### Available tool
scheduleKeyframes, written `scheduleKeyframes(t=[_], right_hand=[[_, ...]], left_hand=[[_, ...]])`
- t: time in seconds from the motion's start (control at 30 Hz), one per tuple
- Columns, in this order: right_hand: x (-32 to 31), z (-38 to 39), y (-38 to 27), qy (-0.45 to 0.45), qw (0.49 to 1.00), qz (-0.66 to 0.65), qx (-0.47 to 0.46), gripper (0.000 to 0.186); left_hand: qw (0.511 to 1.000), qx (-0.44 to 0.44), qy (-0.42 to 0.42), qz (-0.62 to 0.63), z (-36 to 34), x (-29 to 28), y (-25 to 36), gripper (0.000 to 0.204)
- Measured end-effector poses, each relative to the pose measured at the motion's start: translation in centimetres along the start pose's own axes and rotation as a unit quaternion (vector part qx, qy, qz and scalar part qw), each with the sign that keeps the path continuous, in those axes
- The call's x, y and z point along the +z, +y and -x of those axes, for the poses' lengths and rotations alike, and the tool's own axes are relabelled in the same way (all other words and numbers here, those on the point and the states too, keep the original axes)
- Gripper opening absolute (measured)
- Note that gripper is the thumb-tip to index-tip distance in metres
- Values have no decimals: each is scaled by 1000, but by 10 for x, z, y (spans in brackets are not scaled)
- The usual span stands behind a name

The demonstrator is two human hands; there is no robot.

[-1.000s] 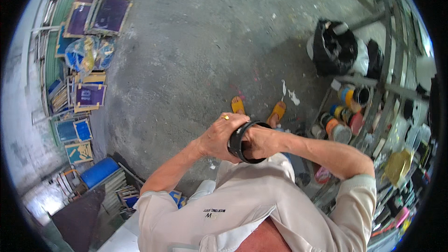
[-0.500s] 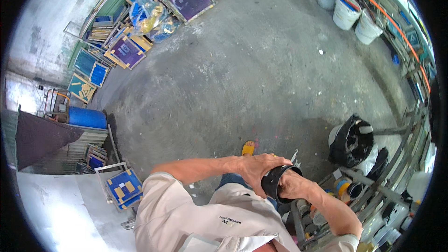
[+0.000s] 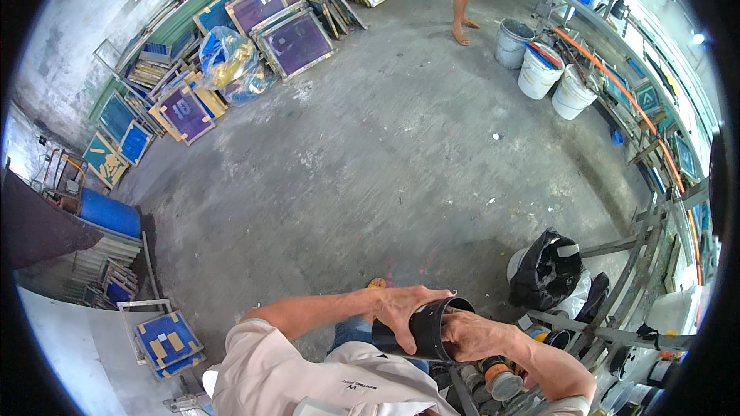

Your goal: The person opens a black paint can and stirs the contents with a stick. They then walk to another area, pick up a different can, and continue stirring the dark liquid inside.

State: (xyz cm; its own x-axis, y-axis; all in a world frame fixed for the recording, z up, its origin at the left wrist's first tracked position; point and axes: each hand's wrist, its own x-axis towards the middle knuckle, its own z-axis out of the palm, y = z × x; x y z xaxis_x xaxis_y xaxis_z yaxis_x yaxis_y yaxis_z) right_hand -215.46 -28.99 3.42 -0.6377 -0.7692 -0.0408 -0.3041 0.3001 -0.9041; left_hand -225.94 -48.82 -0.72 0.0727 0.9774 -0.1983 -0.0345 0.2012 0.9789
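A black cylindrical container point(image 3: 416, 339) is held on its side low in the view, in front of my body, with its opening turned to the right. My left hand point(image 3: 397, 308) is closed around its outer wall, thumb toward me and fingers over the top. My right hand point(image 3: 470, 335) reaches into the mouth of the container from the right, so its fingertips and whatever they may hold are hidden. Just below and right of my hands sit several paint cans point(image 3: 501, 381) among metal bars.
Framed screens point(image 3: 294, 45) lean along the left wall, beside a blue drum point(image 3: 109, 213). A person point(image 3: 462, 8) stands at the far end, near white buckets point(image 3: 541, 71). A black bag-lined bin point(image 3: 543, 270) and metal racks point(image 3: 647, 335) line the right side.
The view has tilted up, bringing the far end and the standing person into sight. The container has turned more onto its side and sits lower in the view, with both hands still on it.
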Motion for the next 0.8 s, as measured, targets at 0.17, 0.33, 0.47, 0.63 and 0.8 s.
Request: scheduleKeyframes(t=[0.17,0.33,0.47,0.63,0.8], right_hand=[[10,1,13,39,969,-222,99,27],[37,9,23,180,857,-466,127,51],[63,9,17,332,740,-550,196,42],[74,-1,15,479,634,-521,312,49],[82,11,11,524,712,-353,306,51]], left_hand=[[994,2,-57,93,-11,-6,-6,114],[979,-56,-57,187,-21,-10,-13,101],[996,-72,-41,39,-22,-20,-12,88],[914,141,147,-351,0,14,-13,100],[805,217,261,-487,-7,33,-26,109]])
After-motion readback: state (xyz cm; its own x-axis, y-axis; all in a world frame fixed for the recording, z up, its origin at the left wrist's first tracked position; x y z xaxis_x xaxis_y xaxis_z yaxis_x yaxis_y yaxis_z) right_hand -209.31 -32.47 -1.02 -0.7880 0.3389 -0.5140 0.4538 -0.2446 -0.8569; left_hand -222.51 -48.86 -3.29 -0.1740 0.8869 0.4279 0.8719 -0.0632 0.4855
